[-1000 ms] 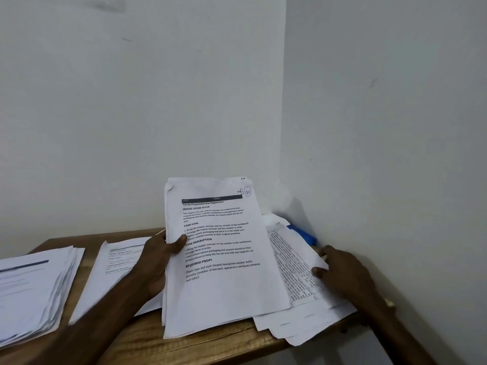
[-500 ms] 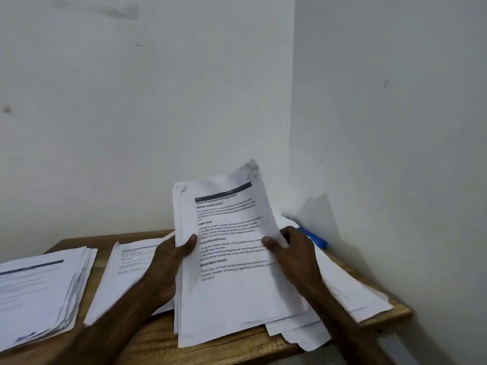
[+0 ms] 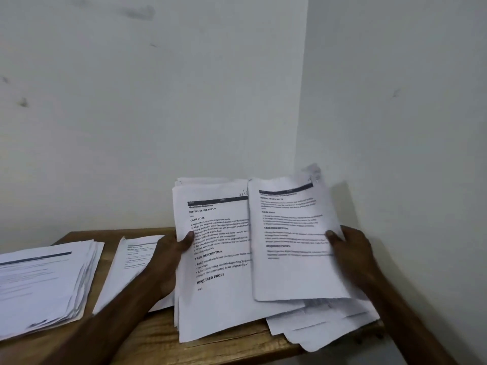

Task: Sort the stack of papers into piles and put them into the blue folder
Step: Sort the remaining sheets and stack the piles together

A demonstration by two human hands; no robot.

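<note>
The stack of papers (image 3: 213, 259) is standing near the table's middle, the left hand (image 3: 168, 255) clamping its left edge. The right hand (image 3: 353, 256) is pinching one sheet (image 3: 292, 246) at three o'clock, above the right pile (image 3: 324, 327). Two more piles, the nine o'clock pile (image 3: 42, 280) and the middle pile (image 3: 129, 262), are lying sorted; much seems unsorted, and no blue folder is showing. The right pile is overhanging the table (image 3: 158, 343) edge; walls are crowding twelve and three o'clock.
</note>
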